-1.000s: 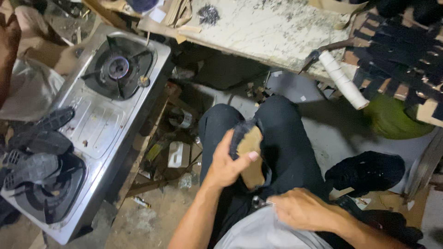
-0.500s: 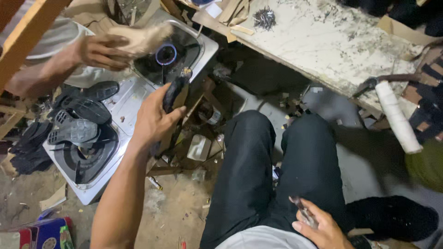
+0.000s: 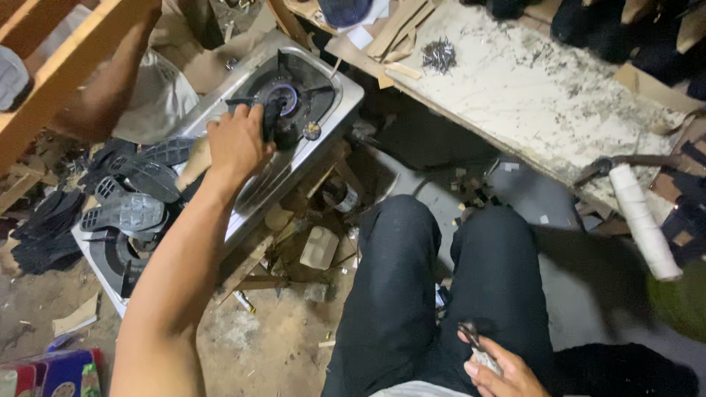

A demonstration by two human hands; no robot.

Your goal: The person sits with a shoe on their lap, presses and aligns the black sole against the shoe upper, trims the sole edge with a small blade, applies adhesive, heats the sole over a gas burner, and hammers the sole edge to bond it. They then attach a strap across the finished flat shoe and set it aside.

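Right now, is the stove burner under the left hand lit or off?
Lit: a blue ring of flame glows at the burner, where the left hand holds a dark shoe piece over it.

Blue flame point(image 3: 285, 98) on the silver stove point(image 3: 323, 110), black shoe point(image 3: 271, 121) over it, black soles point(image 3: 136, 187) piled beside, black trousers point(image 3: 441, 294), white worktop point(image 3: 544, 95) mottled grey, white roll point(image 3: 641, 220).
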